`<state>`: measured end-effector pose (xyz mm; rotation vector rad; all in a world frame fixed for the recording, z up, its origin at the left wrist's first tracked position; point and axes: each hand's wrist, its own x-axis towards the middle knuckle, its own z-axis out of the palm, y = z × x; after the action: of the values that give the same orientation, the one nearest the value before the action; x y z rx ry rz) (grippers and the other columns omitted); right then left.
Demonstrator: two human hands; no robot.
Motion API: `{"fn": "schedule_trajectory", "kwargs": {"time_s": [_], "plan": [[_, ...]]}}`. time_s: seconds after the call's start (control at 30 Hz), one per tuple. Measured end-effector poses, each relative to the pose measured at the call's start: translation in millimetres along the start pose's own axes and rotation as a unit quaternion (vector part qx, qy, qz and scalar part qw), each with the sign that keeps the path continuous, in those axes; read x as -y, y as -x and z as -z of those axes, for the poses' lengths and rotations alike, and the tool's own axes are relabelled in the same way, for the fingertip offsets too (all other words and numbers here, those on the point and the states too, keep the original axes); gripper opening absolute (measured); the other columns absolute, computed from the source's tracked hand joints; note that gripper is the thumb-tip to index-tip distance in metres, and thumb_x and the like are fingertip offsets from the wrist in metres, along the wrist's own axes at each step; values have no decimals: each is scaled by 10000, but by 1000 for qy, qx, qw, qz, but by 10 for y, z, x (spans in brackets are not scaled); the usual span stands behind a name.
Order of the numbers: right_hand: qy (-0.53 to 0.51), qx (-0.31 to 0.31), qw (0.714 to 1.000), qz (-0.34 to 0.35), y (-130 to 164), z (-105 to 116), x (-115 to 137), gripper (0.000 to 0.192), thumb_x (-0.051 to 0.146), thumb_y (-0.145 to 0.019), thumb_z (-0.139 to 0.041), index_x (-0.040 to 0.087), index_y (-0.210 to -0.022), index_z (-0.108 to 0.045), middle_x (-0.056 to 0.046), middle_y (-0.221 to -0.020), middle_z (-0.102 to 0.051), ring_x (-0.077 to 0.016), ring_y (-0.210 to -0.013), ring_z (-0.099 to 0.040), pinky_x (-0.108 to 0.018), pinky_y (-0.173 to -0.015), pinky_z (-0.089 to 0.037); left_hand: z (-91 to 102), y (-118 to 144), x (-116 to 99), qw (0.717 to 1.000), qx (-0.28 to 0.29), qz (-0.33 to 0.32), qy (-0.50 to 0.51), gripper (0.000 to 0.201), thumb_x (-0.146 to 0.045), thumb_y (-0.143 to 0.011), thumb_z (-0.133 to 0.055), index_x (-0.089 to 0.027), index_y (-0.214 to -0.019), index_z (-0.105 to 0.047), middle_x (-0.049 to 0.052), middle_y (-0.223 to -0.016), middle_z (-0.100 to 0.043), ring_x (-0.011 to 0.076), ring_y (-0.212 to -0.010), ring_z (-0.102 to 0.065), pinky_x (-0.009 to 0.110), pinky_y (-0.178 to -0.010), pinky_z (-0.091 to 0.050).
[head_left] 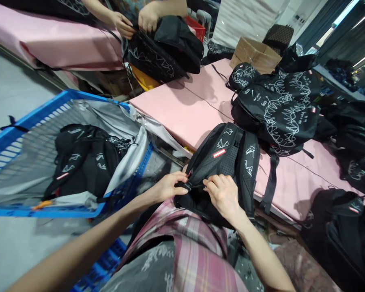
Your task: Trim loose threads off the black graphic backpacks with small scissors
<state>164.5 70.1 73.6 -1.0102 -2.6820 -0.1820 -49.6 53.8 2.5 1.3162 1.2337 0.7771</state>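
Note:
A black backpack [228, 150] with white scribbled marks and a small red-and-white label leans on the pink table's near edge, its padded shoulder straps facing up. My left hand [170, 187] pinches a strap end near a buckle at the pack's lower left. On the lower back part, my right hand [223, 194] has its fingers curled together at the edge of the black fabric; what lies between them is hidden. The bottom of the pack rests against my plaid apron [197, 243].
A blue plastic crate [68, 95] with a grey liner stands left, holding another black backpack [85, 158]. More printed backpacks [280, 105] lie on the pink table [185, 105] to the right. Across it, another person's hands [147, 18] handle a black bag. A cardboard box [255, 54] stands behind.

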Motion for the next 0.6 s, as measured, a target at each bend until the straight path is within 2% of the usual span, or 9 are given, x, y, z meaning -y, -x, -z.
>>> {"fn": "schedule_trajectory", "kwargs": {"time_s": [0.13,0.4,0.6], "plan": [[0,10,1000,6,-20,-10,11,99,202,-854,-580,194,-941,-626,-16,-921,-629,-149,-741,-485,-307,-631,-297,-6,-3,-21,1000,1,0,-10,177,-268,-580,-693,-200,-742,-679,62,-1046,-600,282,-1014,-546,356,-857,-422],[1,55,998,43,-87,-12,20,75,172,-855,-570,192,-880,-638,-26,-902,-626,-159,-746,-486,-319,-624,-294,-1,2,-63,998,9,-14,-59,182,-256,-584,-665,-182,-749,-643,56,-1059,-594,247,-1001,-550,359,-934,-395],[-73,39,996,-39,-30,18,-55,84,204,-840,-602,193,-912,-645,-32,-906,-620,-155,-762,-505,-300,-643,-316,6,-8,-66,999,28,20,-27,200,-272,-580,-658,-178,-755,-641,69,-1102,-570,271,-1055,-523,376,-902,-412]]}}
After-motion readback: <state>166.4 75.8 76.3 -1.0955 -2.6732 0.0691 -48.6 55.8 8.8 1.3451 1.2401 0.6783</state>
